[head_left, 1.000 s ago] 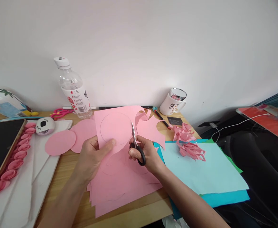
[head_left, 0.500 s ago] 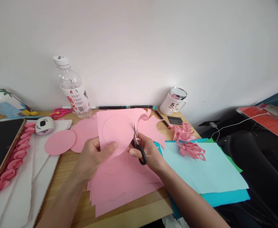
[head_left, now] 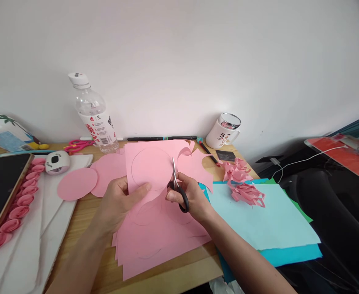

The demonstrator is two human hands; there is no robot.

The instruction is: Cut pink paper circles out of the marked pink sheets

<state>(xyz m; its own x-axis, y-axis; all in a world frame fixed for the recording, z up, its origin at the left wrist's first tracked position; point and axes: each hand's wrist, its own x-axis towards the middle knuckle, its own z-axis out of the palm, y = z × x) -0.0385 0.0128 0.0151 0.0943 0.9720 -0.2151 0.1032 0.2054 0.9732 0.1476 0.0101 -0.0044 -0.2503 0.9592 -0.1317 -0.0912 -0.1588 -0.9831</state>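
Observation:
My left hand [head_left: 122, 200] pinches the lower left of a pink paper sheet [head_left: 151, 165], thumb on top. A pencilled circle shows on this sheet, and its right side is cut along the line. Black-handled scissors [head_left: 181, 195] are in my right hand [head_left: 193, 198], their blades at the circle's right edge. The blades look closed or nearly so. Below both hands lies a stack of pink sheets [head_left: 155, 253] with more drawn circles. Cut pink circles [head_left: 77, 184] rest to the left, one overlapping another.
A plastic bottle [head_left: 96, 118] and a white mug [head_left: 223, 131] stand by the wall. Crumpled pink scraps [head_left: 247, 194] lie on light blue paper [head_left: 265, 220] at right. At left are a phone [head_left: 3, 183], pink paper roses [head_left: 19, 211] and pink scissors [head_left: 79, 145].
The scissor blades have closed slightly along the circle's right edge. Both hands stay almost where they were.

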